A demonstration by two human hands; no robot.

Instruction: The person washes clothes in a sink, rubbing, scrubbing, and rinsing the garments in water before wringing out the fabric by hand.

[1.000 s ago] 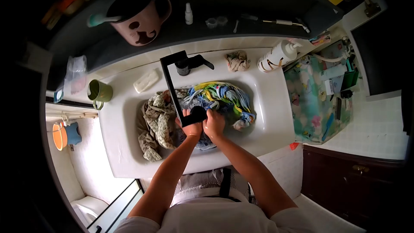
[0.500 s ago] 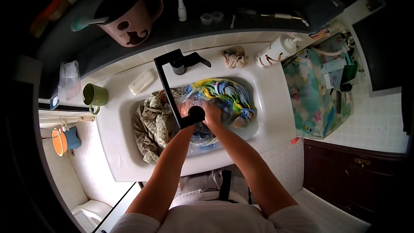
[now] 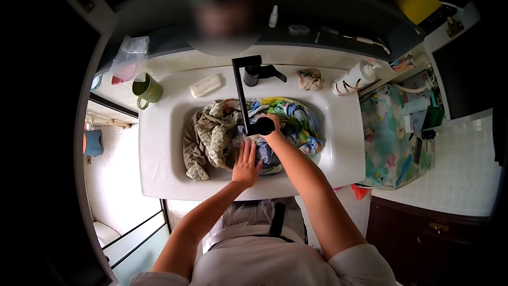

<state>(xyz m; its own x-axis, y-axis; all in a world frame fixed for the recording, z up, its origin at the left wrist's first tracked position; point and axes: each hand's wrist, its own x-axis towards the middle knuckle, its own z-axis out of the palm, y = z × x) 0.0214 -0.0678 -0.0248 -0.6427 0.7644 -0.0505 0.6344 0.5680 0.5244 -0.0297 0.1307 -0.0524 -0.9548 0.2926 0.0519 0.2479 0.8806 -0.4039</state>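
In the white sink (image 3: pixel 344 127), my left hand (image 3: pixel 246 164) rests with its fingers apart on wet bluish cloth (image 3: pixel 265 154). My right hand (image 3: pixel 273 125) is farther back, under the round end of the black faucet (image 3: pixel 241 95), which hides most of its fingers; what it grips, if anything, I cannot make out. Colourful blue, green and yellow cloth (image 3: pixel 296 114) lies on the basin's right side. Beige patterned cloth (image 3: pixel 203 132) is heaped on the left side, beside my left hand.
Along the sink's back stand a green mug (image 3: pixel 148 90), a white soap bar (image 3: pixel 206 86), a crumpled cloth (image 3: pixel 310 79) and a white pump bottle (image 3: pixel 353 78). A dark shelf (image 3: pixel 174 32) overhangs the back edge. Right of the sink is a patterned cover (image 3: pixel 381 127) with small items.
My hands have moved apart: the left came back toward the front edge with its fingers spread, the right went farther back under the faucet. The view has shifted, and a blurred patch shows at the shelf.
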